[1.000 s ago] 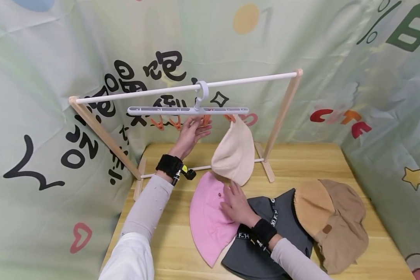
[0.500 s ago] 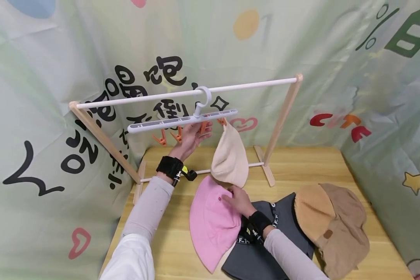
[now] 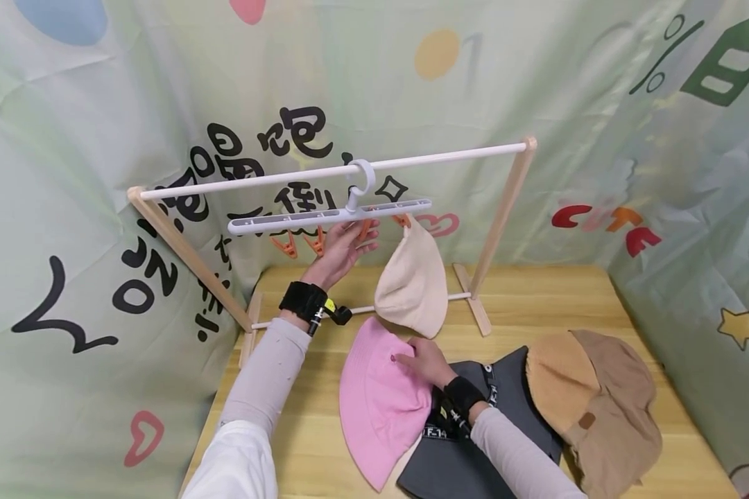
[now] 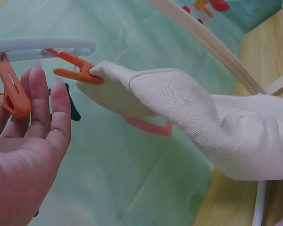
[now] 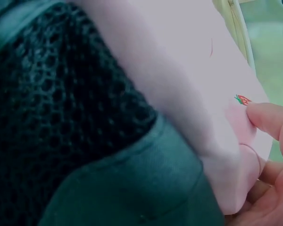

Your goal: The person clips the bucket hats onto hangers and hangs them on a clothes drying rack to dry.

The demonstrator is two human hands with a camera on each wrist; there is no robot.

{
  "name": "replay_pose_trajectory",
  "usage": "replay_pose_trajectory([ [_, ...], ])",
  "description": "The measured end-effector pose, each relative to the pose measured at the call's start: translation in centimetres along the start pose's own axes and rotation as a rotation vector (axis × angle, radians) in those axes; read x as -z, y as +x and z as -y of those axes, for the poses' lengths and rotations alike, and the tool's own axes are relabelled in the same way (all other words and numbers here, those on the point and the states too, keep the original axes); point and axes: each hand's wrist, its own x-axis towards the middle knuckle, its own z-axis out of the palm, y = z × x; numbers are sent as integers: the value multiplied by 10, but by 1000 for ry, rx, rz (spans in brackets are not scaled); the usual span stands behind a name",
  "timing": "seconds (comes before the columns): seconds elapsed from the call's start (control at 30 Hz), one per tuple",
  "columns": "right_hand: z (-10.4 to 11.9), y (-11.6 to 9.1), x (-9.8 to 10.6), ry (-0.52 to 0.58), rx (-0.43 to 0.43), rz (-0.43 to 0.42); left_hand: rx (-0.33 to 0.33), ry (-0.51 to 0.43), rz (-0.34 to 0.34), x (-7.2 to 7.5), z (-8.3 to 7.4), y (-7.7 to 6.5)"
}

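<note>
A light grey hanger [image 3: 268, 223] is hooked over a white rail [image 3: 250, 180], with several orange clips along its bar. My left hand [image 3: 339, 253] reaches up under the bar and loosely holds one orange clip [image 4: 14, 89]; its fingers lie behind the clip. From the clip to its right hangs a cream hat [image 3: 415, 284], caught at one edge. Below, my right hand [image 3: 429, 360] pinches the edge of a pink bucket hat [image 3: 374, 402] on the table, thumb on top beside a small strawberry mark [image 5: 244, 99], fingers underneath.
A dark grey hat [image 3: 468, 457] with a lettered band lies by the pink one, partly under my right wrist. Farther right is a brown hat [image 3: 621, 402] with a tan fleece part. Wooden posts [image 3: 505, 215] carry the rail; a printed curtain [image 3: 674, 173] surrounds the wooden table [image 3: 312, 430].
My right hand has gone from lying spread over the pink hat to pinching its edge. The hanger has swivelled, its left end coming nearer, and my left hand stays at the clip.
</note>
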Motion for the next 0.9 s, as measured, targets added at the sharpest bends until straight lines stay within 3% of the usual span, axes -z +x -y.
replay_pose_trajectory([
  [0.13,2,3,3,22,-12,31,-89,32,-27,-5,2,-1],
  [0.3,7,3,6,67,-97,83,-280,241,-176,-16,9,-2],
  [0.4,10,3,6,99,-98,91,-352,307,-239,-20,12,-3],
  [0.63,11,2,0,108,-57,102,-406,426,-281,-20,12,-5],
  [0.77,13,3,-3,67,38,50,-392,490,-301,-21,9,-5],
  [0.9,19,7,-3,19,91,43,-360,470,-289,-23,7,-4],
])
